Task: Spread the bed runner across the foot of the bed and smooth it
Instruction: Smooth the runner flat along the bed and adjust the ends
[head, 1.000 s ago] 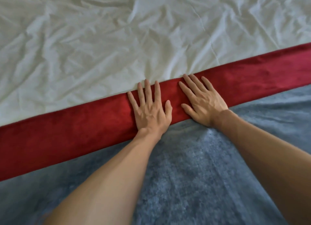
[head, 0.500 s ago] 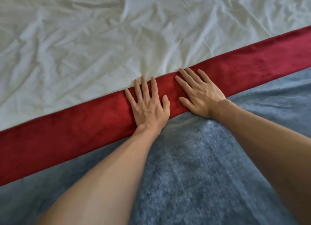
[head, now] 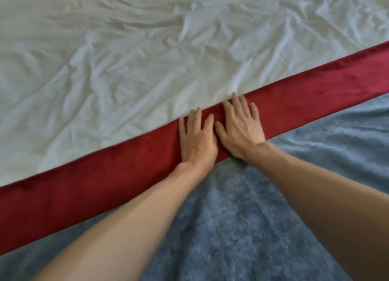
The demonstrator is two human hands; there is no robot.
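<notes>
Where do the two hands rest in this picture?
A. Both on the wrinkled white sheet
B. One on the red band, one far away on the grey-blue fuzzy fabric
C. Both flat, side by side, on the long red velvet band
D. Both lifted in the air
C: the left hand and the right hand lie flat with straight fingers, next to each other, on the long red velvet band, which runs between the wrinkled white sheet and the grey-blue fuzzy fabric.

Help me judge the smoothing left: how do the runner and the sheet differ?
The sheet is white and heavily creased; the runner is red and lies nearly smooth. The sheet spreads broadly; the runner is a narrow diagonal band. The left hand and right hand lie flat on the runner, only fingertips reaching the sheet's edge. Both cloths meet along one straight edge.
</notes>
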